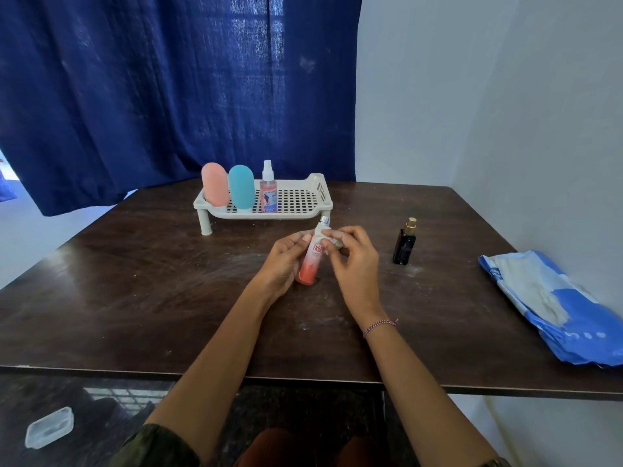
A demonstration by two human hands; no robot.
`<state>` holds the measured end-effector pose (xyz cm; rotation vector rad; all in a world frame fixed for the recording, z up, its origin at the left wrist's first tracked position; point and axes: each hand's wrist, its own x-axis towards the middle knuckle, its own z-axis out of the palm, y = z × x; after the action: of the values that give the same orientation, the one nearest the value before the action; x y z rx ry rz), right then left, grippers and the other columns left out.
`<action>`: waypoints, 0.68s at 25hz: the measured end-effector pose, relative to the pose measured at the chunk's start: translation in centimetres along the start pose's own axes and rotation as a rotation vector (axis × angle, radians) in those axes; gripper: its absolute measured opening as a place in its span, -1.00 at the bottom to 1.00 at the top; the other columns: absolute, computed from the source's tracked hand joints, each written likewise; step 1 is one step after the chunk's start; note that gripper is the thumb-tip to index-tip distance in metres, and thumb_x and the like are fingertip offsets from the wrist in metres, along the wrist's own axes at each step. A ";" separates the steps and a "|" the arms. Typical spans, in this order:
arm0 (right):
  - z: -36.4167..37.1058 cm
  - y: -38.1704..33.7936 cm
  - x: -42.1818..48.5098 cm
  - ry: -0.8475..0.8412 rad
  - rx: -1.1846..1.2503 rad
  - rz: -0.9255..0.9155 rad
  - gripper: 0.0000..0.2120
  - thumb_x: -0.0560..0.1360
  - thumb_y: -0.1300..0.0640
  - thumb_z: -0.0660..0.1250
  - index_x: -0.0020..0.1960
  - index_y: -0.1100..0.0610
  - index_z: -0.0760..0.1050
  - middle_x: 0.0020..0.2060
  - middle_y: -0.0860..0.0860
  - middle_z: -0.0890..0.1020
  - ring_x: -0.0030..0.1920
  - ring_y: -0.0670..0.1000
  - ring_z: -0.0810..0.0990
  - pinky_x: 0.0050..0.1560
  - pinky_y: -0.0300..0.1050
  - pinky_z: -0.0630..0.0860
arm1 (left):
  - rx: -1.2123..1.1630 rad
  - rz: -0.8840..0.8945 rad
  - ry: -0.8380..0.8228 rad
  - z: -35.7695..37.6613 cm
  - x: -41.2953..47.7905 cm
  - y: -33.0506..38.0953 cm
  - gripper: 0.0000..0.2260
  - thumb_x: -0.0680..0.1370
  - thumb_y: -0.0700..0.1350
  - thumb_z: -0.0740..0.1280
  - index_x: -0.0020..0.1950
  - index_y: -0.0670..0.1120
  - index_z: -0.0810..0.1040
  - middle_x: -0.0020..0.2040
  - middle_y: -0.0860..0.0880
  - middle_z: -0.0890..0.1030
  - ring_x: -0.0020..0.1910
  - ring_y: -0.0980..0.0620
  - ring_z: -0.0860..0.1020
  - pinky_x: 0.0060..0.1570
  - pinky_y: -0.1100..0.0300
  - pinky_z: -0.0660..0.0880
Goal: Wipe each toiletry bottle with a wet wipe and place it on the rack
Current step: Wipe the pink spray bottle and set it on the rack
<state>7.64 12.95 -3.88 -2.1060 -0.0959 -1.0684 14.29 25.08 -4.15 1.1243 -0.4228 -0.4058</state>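
My left hand (282, 261) grips a tall red-and-white spray bottle (312, 261) that stands tilted on the dark table. My right hand (354, 261) pinches a crumpled white wet wipe (332, 238) against the bottle's upper part, just under its silver nozzle. Behind them stands the white perforated rack (303, 198), holding a pink bottle (215, 185), a teal bottle (241, 187) and a small pink spray bottle (269, 190) upright along its left half. A black perfume bottle (404, 246) with a gold top stands on the table to the right of my hands.
A blue-and-white wet wipe pack (553, 305) lies at the table's right edge by the white wall. A blue curtain hangs behind the table. A clear plastic lid (50, 428) lies on the floor at lower left. The brown table (135, 298) has dusty streaks.
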 end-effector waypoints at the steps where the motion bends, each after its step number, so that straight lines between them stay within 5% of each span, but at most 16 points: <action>1: -0.1 0.1 0.1 0.015 0.020 0.036 -0.80 0.48 0.21 0.37 0.09 0.19 0.58 -0.01 -0.01 0.52 -0.03 -0.16 0.51 0.01 -0.30 0.54 | 0.014 -0.012 -0.002 0.0 0.0 0.0 -0.78 0.62 -0.21 0.14 0.19 -0.19 0.52 -0.10 -0.07 0.67 -0.18 0.07 0.62 -0.10 0.22 0.57; 10: -0.1 0.2 0.0 -0.059 -0.031 0.004 -0.82 0.53 0.20 0.29 0.10 0.23 0.55 0.02 0.01 0.48 0.01 -0.19 0.46 0.07 -0.37 0.47 | 0.180 0.017 -0.018 -0.2 -0.1 -0.2 -0.79 0.62 -0.17 0.18 0.14 -0.06 0.58 0.00 -0.13 0.64 -0.03 -0.05 0.55 -0.08 0.09 0.55; 17: -0.8 0.3 0.3 0.036 0.169 0.040 -0.86 0.47 0.23 0.38 0.03 0.18 0.60 -0.04 -0.01 0.57 -0.05 -0.13 0.57 -0.09 -0.33 0.53 | -0.056 0.018 -0.015 0.4 -0.4 0.6 -0.79 0.61 -0.27 0.13 0.14 -0.14 0.51 -0.04 -0.06 0.66 -0.11 0.07 0.63 -0.13 0.19 0.61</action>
<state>7.44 12.17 -3.57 -1.9295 -0.1223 -1.0373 13.77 25.19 -3.44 1.0634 -0.4322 -0.4081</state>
